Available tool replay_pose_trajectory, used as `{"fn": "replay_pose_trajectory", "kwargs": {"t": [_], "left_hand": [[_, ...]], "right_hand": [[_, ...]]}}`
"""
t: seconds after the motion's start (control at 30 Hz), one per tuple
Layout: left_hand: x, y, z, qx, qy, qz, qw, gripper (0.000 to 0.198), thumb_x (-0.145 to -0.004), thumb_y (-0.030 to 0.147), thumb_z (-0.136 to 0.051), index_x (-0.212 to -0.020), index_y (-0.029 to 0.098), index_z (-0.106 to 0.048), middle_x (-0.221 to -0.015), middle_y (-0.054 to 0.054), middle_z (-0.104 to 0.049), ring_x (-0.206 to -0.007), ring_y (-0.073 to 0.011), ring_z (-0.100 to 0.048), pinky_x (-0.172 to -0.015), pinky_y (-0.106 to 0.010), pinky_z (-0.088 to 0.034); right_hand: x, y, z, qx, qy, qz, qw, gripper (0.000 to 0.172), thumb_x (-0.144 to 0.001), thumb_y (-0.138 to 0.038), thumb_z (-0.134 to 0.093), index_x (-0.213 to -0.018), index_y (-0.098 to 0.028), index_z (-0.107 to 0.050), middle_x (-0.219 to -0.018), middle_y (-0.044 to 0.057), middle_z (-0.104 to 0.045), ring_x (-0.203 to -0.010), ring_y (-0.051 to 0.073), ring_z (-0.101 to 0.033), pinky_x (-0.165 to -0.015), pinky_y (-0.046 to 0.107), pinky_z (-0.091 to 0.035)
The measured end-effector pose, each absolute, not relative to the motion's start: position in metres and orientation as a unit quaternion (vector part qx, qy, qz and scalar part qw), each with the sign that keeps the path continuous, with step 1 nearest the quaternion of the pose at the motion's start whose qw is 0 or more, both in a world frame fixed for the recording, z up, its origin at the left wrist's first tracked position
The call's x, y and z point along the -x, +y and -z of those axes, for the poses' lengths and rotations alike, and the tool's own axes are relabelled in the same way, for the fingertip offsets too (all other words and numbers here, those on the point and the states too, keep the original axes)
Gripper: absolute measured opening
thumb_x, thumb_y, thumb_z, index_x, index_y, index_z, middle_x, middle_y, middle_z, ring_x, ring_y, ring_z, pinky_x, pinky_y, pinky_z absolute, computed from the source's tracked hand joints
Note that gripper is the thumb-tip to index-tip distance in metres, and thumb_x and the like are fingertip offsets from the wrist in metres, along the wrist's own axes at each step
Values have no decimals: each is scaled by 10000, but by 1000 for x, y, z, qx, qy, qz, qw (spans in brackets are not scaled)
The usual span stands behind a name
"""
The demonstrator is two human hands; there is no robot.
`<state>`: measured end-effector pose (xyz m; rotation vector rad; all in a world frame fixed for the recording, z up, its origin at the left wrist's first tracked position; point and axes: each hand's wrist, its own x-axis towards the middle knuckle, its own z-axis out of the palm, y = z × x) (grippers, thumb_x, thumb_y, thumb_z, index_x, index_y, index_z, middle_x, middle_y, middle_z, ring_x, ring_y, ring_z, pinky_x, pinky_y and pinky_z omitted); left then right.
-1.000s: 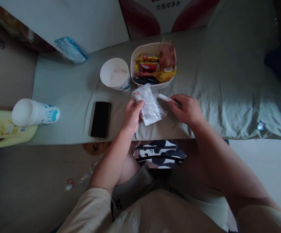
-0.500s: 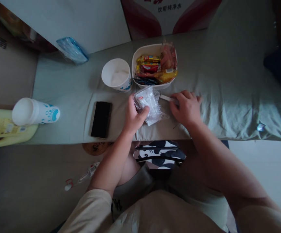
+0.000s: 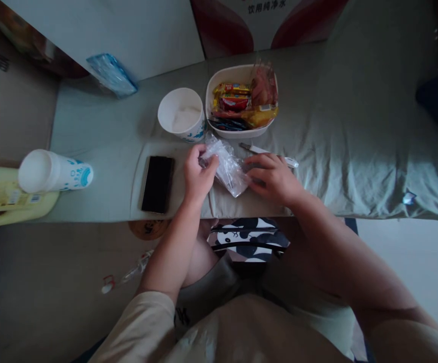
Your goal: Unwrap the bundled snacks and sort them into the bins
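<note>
Fingers (image 3: 208, 162) of left hand (image 3: 198, 176) pinched on clear plastic bag (image 3: 228, 164) | right hand (image 3: 275, 179) fingers curled, gripping its 3 o'clock edge | bag on bed (image 3: 336, 151), nothing taken out yet | snack bowl (image 3: 208, 96) at 12 o'clock, phone (image 3: 157, 184) at 9

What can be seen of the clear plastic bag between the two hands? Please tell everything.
The clear plastic bag is small, thin and crinkled, with shiny folds; its contents cannot be made out. It lies slanted, on or just above the grey-green cloth, in front of the white bowl of snacks. The left hand pinches its upper left end with fingers and thumb. The right hand touches its right side; whether it grips is unclear.
</note>
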<state>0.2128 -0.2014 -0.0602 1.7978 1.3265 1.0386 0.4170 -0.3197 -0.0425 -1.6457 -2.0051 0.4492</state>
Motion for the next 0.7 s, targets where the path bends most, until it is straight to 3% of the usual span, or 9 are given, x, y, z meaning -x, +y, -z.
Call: {"fn": "replay_pose_trajectory", "kwargs": {"t": [0.13,0.27,0.37,0.5,0.6,0.7], "left_hand": [[-213,-201,55,-649,512,-402,394,99,-852,287,-697,-886,210,-644,-795,10,-659,-742,-141,-618,-709,-245,-490],[-209,-197,57,-609,557,-399,399,226,-890,310,-666,-731,204,-545,-658,29,-502,-639,-125,-525,-623,-244,-423],[-206,-193,61,-604,555,-445,358,140,-867,283,-698,-946,207,-611,-886,-16,-649,-823,-153,-628,-759,-263,-500],[-206,-195,65,-673,496,-431,339,399,-854,277,-746,-1219,236,-591,-1208,-77,-687,-1090,-205,-672,-961,-332,-541],[-208,-197,67,-692,486,-411,341,460,-843,253,-753,-1265,253,-571,-1180,-70,-698,-1077,-209,-685,-954,-341,-555],[-206,-195,69,-668,487,-431,361,333,-877,260,-705,-1182,244,-572,-970,-33,-689,-880,-172,-676,-821,-300,-553]], "right_hand": [[-421,-317,40,650,-698,-161,254,209,-942,-235,-562,-1042,-209,-744,-1151,113,-782,-1106,308,-666,-900,442,-424],[-431,-317,38,724,-607,-114,306,209,-905,-200,-513,-978,-211,-709,-1119,127,-769,-1055,314,-676,-929,470,-464],[-438,-319,38,710,-565,-110,405,218,-903,-183,-448,-952,-232,-655,-1124,114,-756,-1085,293,-685,-973,474,-494],[-433,-320,36,577,-655,-169,458,262,-970,-350,-493,-1156,-224,-628,-1191,130,-742,-1122,290,-687,-965,454,-518],[-424,-322,30,552,-703,-158,420,242,-952,-377,-604,-1129,-219,-650,-872,66,-735,-888,247,-687,-880,396,-511],[-418,-326,21,572,-693,-187,396,177,-978,-296,-558,-1048,-200,-689,-662,5,-652,-652,164,-610,-721,303,-469]]}}
